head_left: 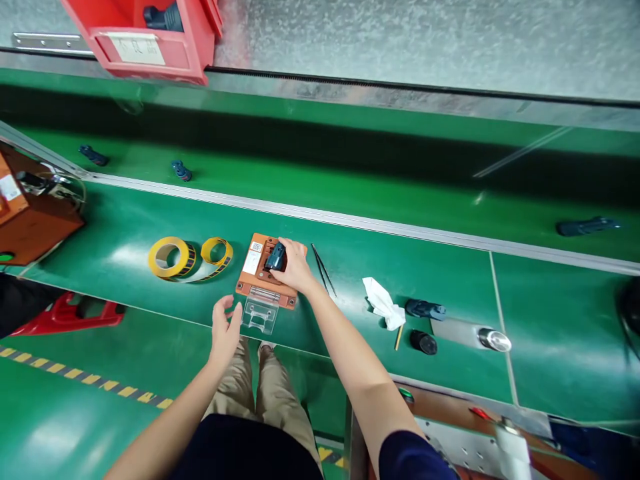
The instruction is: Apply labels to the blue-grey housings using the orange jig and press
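My right hand [296, 268] is closed around a dark blue plastic part [275, 257], its thumb and fingers on either side. That part sits at the recess of an orange-brown fixture block [246, 283] with a label and a printed code; whether it is fully seated I cannot tell. A clear plastic flap [260, 315] hangs from the block's near edge on a hinge. Just left of the flap, my left hand [227, 327] is held with fingers apart and nothing in it. Black tweezers [324, 269] lie right of the fixture.
Left of the fixture lies a yellow-edged label roll [170, 258]. To the right are a white cloth [383, 301], another dark part [425, 309], a black cap [423, 342] and a silver bottle [465, 333]. Similar parts [181, 171] rest beyond the rail [300, 212]. A red bin [150, 57] stands above.
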Demonstrator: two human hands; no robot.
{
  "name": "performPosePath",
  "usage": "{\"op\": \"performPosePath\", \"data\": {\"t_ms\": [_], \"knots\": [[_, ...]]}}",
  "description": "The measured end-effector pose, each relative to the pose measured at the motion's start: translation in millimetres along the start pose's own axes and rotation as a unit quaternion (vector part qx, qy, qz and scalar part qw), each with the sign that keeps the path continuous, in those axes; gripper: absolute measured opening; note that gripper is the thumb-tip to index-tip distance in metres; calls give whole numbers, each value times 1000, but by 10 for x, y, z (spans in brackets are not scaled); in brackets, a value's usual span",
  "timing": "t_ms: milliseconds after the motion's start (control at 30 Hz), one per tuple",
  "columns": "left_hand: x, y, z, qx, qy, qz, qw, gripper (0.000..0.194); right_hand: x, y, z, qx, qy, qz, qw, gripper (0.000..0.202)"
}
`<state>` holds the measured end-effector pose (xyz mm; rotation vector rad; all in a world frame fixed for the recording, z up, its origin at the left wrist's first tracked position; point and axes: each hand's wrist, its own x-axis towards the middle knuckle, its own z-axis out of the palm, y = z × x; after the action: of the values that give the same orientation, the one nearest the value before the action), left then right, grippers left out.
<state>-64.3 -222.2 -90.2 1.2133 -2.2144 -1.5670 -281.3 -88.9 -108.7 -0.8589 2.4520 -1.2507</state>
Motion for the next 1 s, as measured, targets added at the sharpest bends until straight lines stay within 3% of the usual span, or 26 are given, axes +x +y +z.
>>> {"op": "performPosePath", "data": {"t_ms": [67,167,233,333,467,600,767,833,933,1000], "knots": [[-17,-148,-25,-26,-79,-51,995,56,71,92,31,-5,-15,-25,1000,89],[-65,-189,-44,-97,-179,-107,973,61,26,194,88,4,-43,-55,998,93],[-89,-128,-87,-126,-181,-119,968,61,-43,240,122,-12,-56,-48,997,96],[-71,26,-194,-166,-189,-125,960,53,-132,290,150,-59,-38,-19,997,78],[122,333,-243,-272,-243,-131,922,58,-280,429,136,-90,70,-4,993,57],[482,681,-35,-309,-309,-145,888,59,-594,690,143,-134,262,140,946,50],[875,835,236,-247,-332,-201,888,45,-911,900,269,-204,316,272,886,51],[994,785,199,-179,-334,-158,912,46,-946,930,319,-212,327,288,875,48],[1208,662,6,26,-232,77,969,36,-955,957,365,-207,344,294,867,44],[1378,587,-148,178,-142,234,945,28,-964,970,379,-197,358,286,866,43]]}}
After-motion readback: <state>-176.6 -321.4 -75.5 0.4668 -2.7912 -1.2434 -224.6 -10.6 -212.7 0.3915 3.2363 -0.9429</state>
